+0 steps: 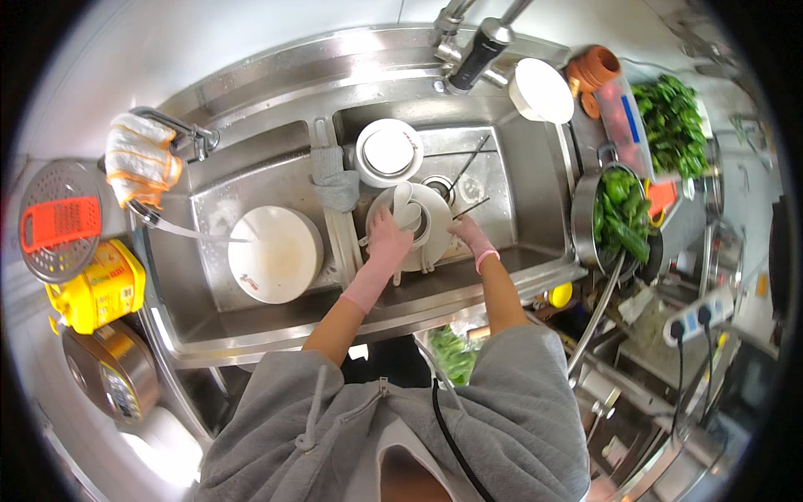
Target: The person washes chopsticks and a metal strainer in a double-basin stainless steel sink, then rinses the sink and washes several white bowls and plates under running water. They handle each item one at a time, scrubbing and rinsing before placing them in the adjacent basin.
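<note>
My left hand [386, 237], in a pink glove, lies over a white plate [433, 248] in the right sink basin. Its thumb reaches towards a small white bowl [423, 231] on that plate, beside white soup spoons [406, 210]. Whether it grips any of them is hard to see. At the plate's right rim is my right hand [472, 237], also gloved in pink, its fingertips bunched by the end of a dark chopstick [472, 208]. A firm hold on either is not visible. More dark chopsticks [467, 164] lie near the drain [439, 185]. Stacked white bowls [389, 150] stand behind the plate.
Water runs from the left tap into a large white bowl [276, 254] in the left basin. A grey cloth [334, 179] drapes over the divider. Another white bowl [542, 91] sits at the back right corner. Green peppers [620, 213] fill a metal pan on the right.
</note>
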`<state>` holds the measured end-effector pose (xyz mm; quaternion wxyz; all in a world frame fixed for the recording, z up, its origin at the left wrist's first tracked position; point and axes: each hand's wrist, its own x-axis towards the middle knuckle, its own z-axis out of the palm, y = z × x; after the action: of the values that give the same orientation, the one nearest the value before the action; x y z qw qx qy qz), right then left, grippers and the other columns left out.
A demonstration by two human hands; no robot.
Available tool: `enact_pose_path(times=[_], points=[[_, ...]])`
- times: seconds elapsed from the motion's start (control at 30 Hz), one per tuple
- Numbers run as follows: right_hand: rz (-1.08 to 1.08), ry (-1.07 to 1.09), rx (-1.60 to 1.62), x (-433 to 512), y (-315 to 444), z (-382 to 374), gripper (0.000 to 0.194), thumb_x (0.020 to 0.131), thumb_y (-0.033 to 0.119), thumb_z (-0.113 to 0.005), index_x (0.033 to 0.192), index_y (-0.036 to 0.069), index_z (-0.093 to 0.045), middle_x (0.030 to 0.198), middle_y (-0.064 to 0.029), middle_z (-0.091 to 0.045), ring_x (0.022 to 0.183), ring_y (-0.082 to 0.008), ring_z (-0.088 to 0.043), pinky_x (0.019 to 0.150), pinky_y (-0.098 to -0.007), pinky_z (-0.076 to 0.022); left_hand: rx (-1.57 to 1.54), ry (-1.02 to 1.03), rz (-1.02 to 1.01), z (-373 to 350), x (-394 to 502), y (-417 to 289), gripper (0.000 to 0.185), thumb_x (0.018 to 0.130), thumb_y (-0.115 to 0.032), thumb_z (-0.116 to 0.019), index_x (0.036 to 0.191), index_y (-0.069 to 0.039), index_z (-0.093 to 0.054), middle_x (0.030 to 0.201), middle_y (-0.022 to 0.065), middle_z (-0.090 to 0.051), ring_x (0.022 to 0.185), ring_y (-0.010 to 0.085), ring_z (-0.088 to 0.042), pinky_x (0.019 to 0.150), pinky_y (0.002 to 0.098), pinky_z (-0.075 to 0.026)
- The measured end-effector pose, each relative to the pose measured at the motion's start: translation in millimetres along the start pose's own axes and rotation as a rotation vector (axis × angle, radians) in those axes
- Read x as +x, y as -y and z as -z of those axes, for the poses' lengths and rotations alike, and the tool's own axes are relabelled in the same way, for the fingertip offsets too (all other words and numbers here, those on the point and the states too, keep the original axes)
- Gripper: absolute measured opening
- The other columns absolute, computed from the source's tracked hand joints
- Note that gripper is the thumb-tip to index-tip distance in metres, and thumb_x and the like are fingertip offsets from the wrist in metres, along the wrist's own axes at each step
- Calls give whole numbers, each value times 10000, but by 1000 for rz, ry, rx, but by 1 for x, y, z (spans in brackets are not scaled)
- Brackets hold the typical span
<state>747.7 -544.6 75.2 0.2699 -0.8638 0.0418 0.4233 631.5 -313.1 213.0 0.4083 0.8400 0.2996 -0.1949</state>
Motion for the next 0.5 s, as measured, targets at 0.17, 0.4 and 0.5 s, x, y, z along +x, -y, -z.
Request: enact_pose_path(times=[0.17, 0.4, 0.5], points=[[-49, 461, 332, 45, -21, -9, 624, 765, 214, -746, 1319, 60, -503, 1104, -103, -654, 1013, -280, -630, 861, -443, -524, 86, -103, 315, -35, 58, 18, 932, 734, -380, -657, 1474, -27, -213, 1486, 204, -314, 1379, 354, -307, 1154, 457, -207], [92, 627, 439, 50, -2, 5, 532, 786, 155, -711, 1275, 21, -549, 1158, -86, -634, 1017, -220, -623, 876, -377, -517, 246, 131, 341, -38, 63, 21, 941, 786, -525, -627, 1515, -146, -169, 1500, 259, -244, 1294, 404, -393, 1056, 492, -335], [70, 671, 436, 38, -4, 25, 583, 777, 118, -722, 1314, 22, -515, 1224, -88, -605, 1096, -233, -590, 922, -386, -498, 281, 105, 244, -43, 48, 14, 865, 815, -491, -617, 1505, -150, -223, 1479, 308, -247, 1184, 430, -514, 954, 496, -442]])
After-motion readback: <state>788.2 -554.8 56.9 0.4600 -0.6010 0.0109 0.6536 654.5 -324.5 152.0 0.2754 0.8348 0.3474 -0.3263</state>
